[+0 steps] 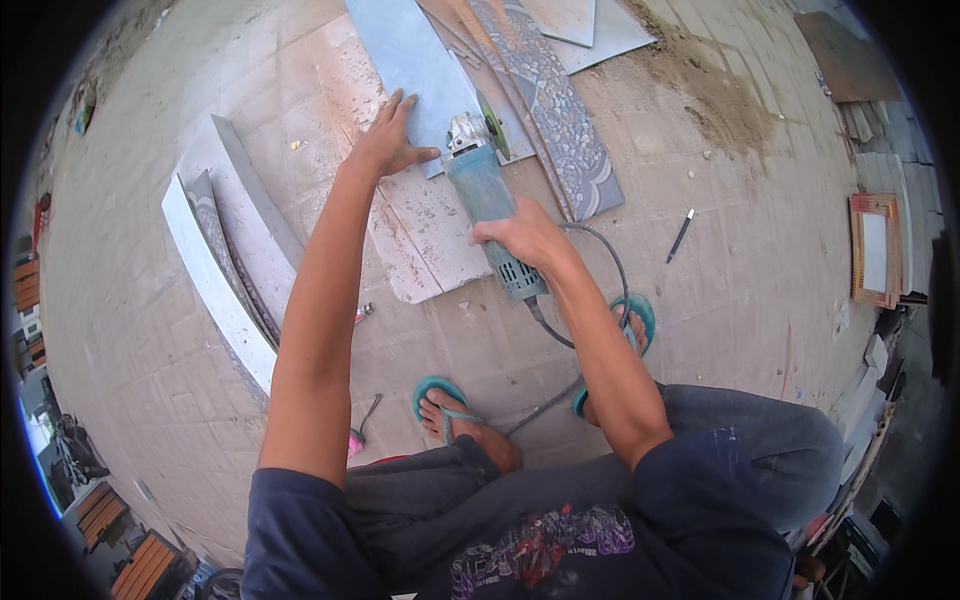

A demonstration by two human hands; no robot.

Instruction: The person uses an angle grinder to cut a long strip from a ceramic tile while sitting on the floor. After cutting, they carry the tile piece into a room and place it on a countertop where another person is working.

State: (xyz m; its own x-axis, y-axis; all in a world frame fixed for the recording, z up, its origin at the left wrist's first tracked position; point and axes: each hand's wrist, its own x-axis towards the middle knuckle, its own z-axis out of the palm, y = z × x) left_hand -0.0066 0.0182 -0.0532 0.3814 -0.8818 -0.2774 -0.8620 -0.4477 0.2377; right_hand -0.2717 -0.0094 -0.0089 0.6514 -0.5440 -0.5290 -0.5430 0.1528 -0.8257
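Observation:
My right hand [525,235] is wrapped round the body of a teal angle grinder [478,185]. The grinder's green disc [493,124] stands on edge at the right side of a pale blue tile [410,65]; whether it touches the tile I cannot tell. With fingers and thumb spread, my left hand [388,140] presses on the tile's left edge near its close end. Beneath the tile lies a dusty whitish board [430,250]. A dark power cord [550,330] runs from the grinder's back end toward my feet.
Cut tile strips [225,270] lean together on the left. A pebble-patterned tile strip [575,130] lies right of the grinder, with pale tiles [605,40] beyond it. A black pen [680,236] rests on the paving. Boxes [875,250] stand at the far right. My sandalled feet [455,415] are close by.

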